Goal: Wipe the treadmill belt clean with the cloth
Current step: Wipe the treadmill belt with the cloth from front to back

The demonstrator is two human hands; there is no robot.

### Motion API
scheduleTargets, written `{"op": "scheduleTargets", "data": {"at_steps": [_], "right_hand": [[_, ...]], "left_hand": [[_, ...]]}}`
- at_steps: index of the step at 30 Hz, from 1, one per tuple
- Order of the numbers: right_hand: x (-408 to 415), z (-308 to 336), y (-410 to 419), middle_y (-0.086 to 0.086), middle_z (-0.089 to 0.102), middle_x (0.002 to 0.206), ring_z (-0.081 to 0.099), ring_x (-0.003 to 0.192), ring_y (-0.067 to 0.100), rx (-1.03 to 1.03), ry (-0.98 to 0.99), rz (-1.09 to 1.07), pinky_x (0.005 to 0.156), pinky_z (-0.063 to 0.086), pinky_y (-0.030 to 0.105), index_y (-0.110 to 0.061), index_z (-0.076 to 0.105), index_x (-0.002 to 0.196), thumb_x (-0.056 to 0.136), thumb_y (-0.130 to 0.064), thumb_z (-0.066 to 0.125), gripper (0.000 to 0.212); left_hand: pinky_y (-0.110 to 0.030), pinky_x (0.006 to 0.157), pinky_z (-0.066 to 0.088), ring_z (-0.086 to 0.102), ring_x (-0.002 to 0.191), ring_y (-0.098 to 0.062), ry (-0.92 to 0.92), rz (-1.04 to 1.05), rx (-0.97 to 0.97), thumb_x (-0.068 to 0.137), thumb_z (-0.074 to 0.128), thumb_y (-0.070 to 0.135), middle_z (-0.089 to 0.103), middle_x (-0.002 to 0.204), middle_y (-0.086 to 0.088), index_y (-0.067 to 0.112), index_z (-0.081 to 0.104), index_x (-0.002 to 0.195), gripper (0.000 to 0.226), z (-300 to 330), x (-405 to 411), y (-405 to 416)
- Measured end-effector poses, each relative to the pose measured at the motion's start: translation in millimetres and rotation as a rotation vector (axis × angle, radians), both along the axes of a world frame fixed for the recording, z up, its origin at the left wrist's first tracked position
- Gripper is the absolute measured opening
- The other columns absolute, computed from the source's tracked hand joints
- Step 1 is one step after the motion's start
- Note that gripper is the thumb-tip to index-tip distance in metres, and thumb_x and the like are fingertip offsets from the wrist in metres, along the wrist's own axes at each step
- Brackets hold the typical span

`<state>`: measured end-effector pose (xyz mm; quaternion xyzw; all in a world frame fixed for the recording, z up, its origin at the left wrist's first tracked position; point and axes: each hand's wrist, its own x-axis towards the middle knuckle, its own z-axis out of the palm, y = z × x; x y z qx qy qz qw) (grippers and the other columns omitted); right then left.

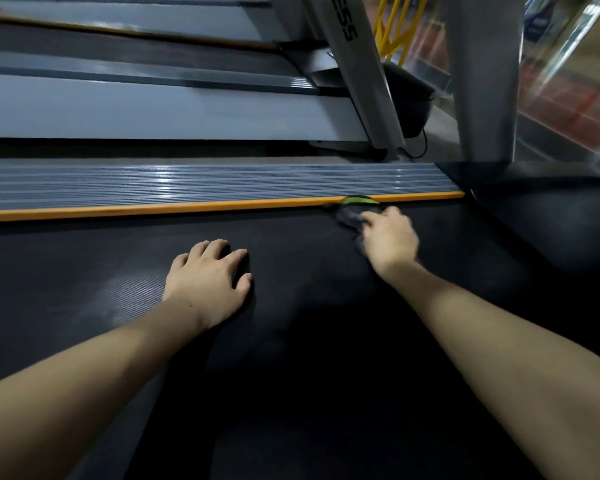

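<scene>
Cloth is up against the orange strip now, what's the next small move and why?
Probably drag the cloth back toward you across the belt. The right hand presses it at the far edge by the orange strip, and the left hand lies flat on the belt, bracing; the near belt looks unwiped.

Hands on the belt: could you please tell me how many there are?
2. The left hand lies flat on the belt, mid-frame. The right hand presses the cloth at the belt's far edge, beside the orange strip.
</scene>
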<state>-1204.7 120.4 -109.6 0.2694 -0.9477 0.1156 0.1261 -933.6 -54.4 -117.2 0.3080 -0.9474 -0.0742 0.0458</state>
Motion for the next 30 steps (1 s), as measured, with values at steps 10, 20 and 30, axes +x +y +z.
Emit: {"op": "scheduleTargets", "data": {"at_steps": [10, 20, 30], "right_hand": [[136, -13, -105, 0.007, 0.054, 0.104, 0.050, 0.098, 0.032, -0.122, -0.064, 0.283, 0.083, 0.045, 0.042, -0.031, 0.070, 0.105, 0.090, -0.028, 0.057, 0.020], [8, -3, -8, 0.010, 0.053, 0.116, 0.051, 0.108, 0.034, -0.025, -0.021, -0.201, 0.090, 0.044, 0.040, -0.034, 0.067, 0.118, 0.093, -0.031, 0.056, 0.027], [106, -8, -91, 0.008, 0.054, 0.102, 0.052, 0.097, 0.033, -0.051, 0.011, 0.415, 0.078, 0.049, 0.040, -0.031, 0.071, 0.105, 0.091, -0.029, 0.058, 0.019]], "left_hand": [[-0.041, 0.118, 0.027, 0.026, 0.149, -0.018, -0.016, -0.001, 0.025, 0.097, 0.039, 0.057, 0.036, 0.158, 0.010, 0.035, 0.044, 0.143, 0.052, 1, 10, -7], [-0.042, 0.114, 0.033, 0.033, 0.145, -0.018, -0.015, -0.014, -0.047, 0.095, 0.029, 0.062, 0.042, 0.154, 0.009, 0.037, 0.045, 0.143, 0.056, -2, 14, -1], [-0.045, 0.116, 0.028, 0.026, 0.148, -0.020, -0.030, -0.001, -0.014, 0.097, 0.034, 0.062, 0.035, 0.158, 0.009, 0.040, 0.042, 0.144, 0.053, 0, 20, -1]]}}
